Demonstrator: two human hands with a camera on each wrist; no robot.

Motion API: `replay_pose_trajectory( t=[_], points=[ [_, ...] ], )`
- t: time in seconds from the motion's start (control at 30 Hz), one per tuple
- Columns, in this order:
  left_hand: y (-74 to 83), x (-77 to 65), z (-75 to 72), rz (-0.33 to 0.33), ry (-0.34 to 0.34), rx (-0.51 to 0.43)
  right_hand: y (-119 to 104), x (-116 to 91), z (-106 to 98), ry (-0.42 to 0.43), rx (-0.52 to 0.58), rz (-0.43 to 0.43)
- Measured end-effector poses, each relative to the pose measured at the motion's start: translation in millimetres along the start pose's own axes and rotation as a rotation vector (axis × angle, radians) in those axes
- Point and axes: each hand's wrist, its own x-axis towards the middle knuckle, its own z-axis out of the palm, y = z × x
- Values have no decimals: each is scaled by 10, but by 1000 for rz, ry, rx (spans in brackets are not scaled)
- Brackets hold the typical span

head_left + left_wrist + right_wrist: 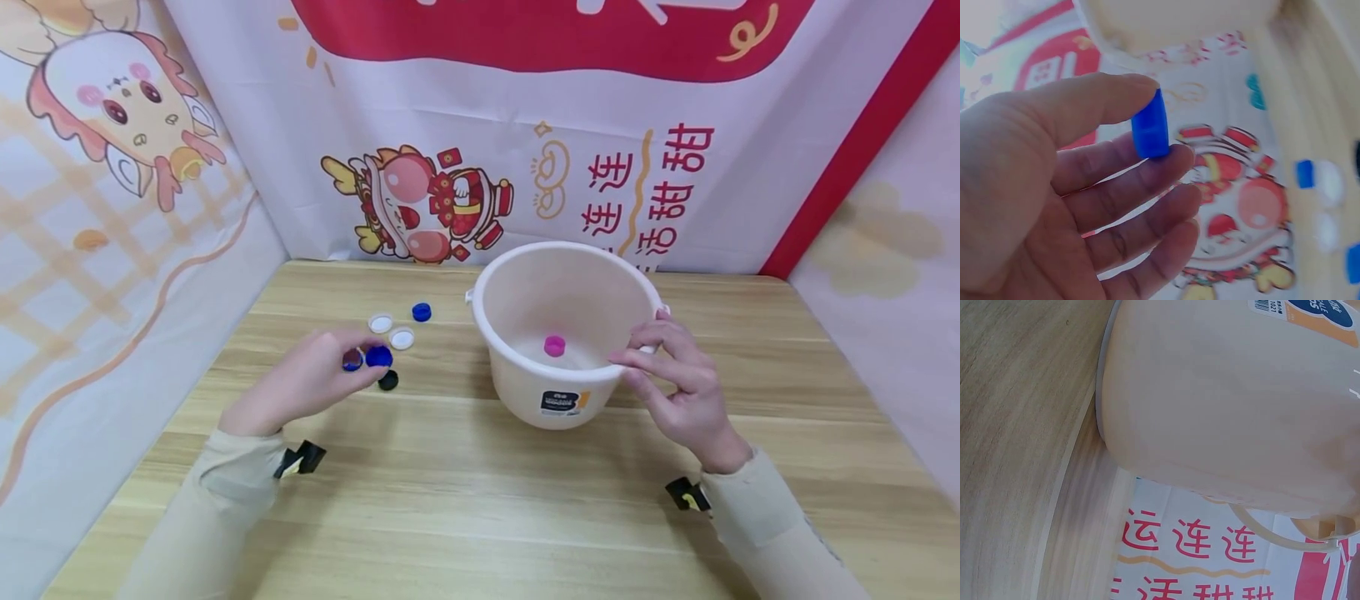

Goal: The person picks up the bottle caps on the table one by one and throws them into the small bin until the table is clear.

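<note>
My left hand (315,379) pinches a blue bottle cap (378,357) between thumb and fingertips, low over the left part of the table. In the left wrist view, the pinched cap stands edge-on, with the other fingers spread loosely below it. Around that hand lie two white caps (402,337), a black cap (387,380), another blue cap (352,360) and a further blue cap (422,312) toward the back. My right hand (682,392) grips the right rim of a cream bucket (558,379), which stands upright. Inside on the bucket's bottom is a pink cap (554,346).
The bucket's handle (1266,532) hangs at its side in the right wrist view. A wood-grain table (480,508) runs up to printed cloth walls (420,92) at the back and both sides. Black wrist mounts (300,458) sit at both sleeves.
</note>
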Motion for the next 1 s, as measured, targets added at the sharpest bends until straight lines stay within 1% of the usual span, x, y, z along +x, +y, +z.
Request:
replay_pose_trajectory(
  t=[0.13,0.2,0.33,0.4,0.57,0.67,0.87,1.0],
  points=[
    [230,85,-120,60,52,44,-3,2,-11,2,-1,0],
    [344,133,-174,101,78,50,-5,2,-16,0,-5,1],
    [549,241,-266,175,104,59,-8,-1,-25,-1,-8,2],
    [642,293,-301,190,95,61,-7,-3,-25,-2,-9,0],
    [847,443,-354,198,53,30,-3,-5,-27,-1,-17,-4],
    [956,548,-370,220,50,11,5,-10,-29,0,-19,-8],
    [1125,764,-384,274,50,4,15,-19,-38,0,-16,-11],
    [1221,903,-391,274,23,3,13,-22,-42,-3,-15,-9]
  ],
)
